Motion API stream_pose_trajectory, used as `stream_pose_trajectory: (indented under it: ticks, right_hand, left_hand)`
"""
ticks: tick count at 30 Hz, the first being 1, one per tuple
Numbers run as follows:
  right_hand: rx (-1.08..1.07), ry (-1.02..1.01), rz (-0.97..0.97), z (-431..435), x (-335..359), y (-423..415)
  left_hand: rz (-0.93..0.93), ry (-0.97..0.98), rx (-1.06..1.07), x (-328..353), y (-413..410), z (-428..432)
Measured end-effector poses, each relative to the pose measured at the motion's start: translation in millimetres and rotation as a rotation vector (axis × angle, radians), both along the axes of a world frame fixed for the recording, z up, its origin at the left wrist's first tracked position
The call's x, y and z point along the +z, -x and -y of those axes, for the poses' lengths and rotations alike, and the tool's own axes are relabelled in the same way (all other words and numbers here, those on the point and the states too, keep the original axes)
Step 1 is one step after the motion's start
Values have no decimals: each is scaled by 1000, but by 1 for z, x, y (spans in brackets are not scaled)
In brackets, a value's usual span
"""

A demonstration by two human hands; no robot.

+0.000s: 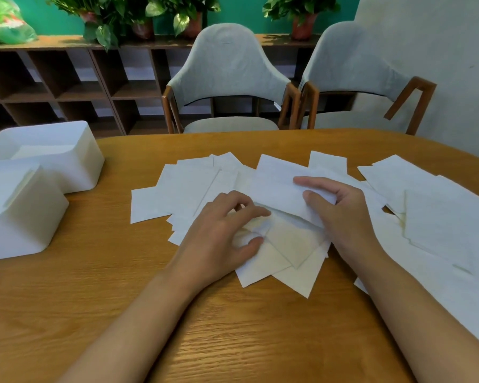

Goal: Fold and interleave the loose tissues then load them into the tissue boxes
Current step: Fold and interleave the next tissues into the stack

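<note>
While both forearms reach in over the near part of the table (233, 341), the work sits at the central heap (188, 186) of loose tissues. On the heap's near side the left hand (221, 230) curls down, thumb and fingertips pinching a puckered sheet (288, 244) against the pile. Just right of it, over the heap's middle, the right hand (340, 208) grips a folded tissue (277, 186) between thumb and fingers. Its lower edge lies over the pinched sheet, which looks like an interleave being set.

The sheets are thin and fanned at odd angles, so a pull from either hand could drag neighbours askew or tear the puckered corner. A slack pinch would let the fold spring open and lose the overlap.

Right of the heap lies a second spread of tissues (440, 222). Left of the heap, well apart, stand the nearer tissue box (20, 217) and the farther tissue box (75, 161), touching each other. Beyond the heap wait two chairs (227, 78).
</note>
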State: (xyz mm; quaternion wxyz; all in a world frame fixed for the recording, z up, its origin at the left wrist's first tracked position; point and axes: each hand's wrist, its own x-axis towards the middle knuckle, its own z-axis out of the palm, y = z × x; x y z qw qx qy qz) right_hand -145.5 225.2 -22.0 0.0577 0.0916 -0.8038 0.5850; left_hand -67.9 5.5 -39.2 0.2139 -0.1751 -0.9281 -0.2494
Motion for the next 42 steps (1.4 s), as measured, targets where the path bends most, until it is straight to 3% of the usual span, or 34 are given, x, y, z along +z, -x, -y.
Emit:
stream_pose_trajectory:
  ticks: [4, 13, 16, 23, 26, 31, 33, 36, 42]
  right_hand:
    - [11, 1, -2, 0, -1, 2]
    - [16, -42, -31, 0, -2, 2]
    - [42, -56, -26, -1, 0, 3]
    - [86, 77, -40, 2, 8, -4]
    - [102, -14, -75, 0, 10, -3]
    - [333, 5, -20, 13, 12, -20]
    - [326, -7, -33, 21, 10, -26]
    - [195, 25, -16, 25, 8, -28]
    - [149, 72, 17, 19, 8, -23]
  left_hand:
    - [-81, 46, -42, -7, 6, -5]
    - [15, -295, 11, 11, -14, 6]
    - [58, -514, 39, 22, -18, 3]
    - [18, -830, 85, 33, -15, 7]
    - [38, -932, 108, 35, -15, 11]
    - [111, -1064, 141, 34, -14, 9]
    - [126, -1123, 164, 33, -13, 8]
    - [164, -1117, 183, 34, -13, 7]
    - [342, -1076, 131, 31, -12, 10]
